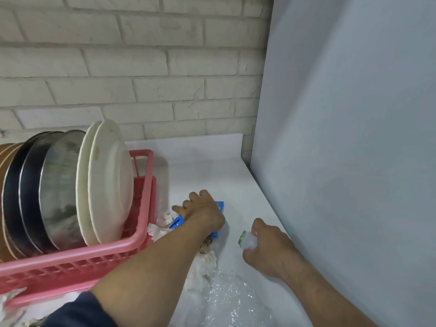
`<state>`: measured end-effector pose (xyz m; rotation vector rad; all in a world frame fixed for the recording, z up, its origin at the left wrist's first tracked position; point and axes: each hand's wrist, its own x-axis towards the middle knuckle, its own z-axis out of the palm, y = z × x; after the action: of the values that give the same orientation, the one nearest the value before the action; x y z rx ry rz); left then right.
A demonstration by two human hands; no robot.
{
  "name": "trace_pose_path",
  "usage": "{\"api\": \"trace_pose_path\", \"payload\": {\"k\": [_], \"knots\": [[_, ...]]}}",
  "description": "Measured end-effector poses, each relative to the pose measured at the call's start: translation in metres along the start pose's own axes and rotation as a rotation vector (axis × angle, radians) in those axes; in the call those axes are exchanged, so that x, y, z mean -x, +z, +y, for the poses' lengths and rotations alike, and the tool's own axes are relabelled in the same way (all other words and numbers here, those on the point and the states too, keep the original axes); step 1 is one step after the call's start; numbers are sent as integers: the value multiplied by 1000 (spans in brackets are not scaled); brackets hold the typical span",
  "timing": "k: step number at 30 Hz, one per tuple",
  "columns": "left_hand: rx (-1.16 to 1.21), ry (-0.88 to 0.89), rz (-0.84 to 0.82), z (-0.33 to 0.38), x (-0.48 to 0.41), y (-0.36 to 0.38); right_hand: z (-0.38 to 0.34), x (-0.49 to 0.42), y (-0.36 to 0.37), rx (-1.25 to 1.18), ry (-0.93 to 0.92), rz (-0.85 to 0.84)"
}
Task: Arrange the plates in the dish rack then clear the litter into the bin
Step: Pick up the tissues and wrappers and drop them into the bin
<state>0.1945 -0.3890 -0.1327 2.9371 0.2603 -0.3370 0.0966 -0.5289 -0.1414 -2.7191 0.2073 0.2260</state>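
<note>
1. The left hand (203, 214) grips a blue wrapper (177, 222) on the counter (212, 166).
2. The right hand (269, 249) holds a crumpled bottle (249, 241).
3. The plates (111, 180) stand in the pink rack (94, 251).

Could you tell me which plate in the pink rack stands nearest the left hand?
The outermost white plate, at the row's right end in the rack; the other plates, white, steel, dark and brown, stand beyond it.
</note>
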Motion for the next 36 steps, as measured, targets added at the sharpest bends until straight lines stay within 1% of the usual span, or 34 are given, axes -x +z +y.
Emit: {"api": "trace_pose_path", "payload": {"k": [4,6,10,13,17,20,25,29,31,33,36], "knots": [[140,165,183,4,9,-12,2,-3,-6,-60,27,15],[202,237,244,4,14,-21,3,-4,-11,-97,23,31],[286,378,287,-3,27,-43,2,-3,-20,-167,-25,75],[353,489,296,-17,40,-60,-3,-4,-23,-223,-73,71],[362,510,246,-40,61,-71,-17,-7,-21,-259,-132,68],[378,533,221,-56,81,-60,-27,-7,-21,-224,-188,43],[349,498,270,-81,100,-37,-49,-11,-17,-166,-318,-45],[480,472,303,-95,112,-36,-80,-20,-5,-206,-371,-83],[527,456,326,-99,116,-38,-92,-22,3,-156,-385,-136],[546,420,345,-105,117,-38,-96,-25,10,-43,-392,-157],[505,396,298,-111,120,-26,-95,-26,18,54,-402,-143]]}}
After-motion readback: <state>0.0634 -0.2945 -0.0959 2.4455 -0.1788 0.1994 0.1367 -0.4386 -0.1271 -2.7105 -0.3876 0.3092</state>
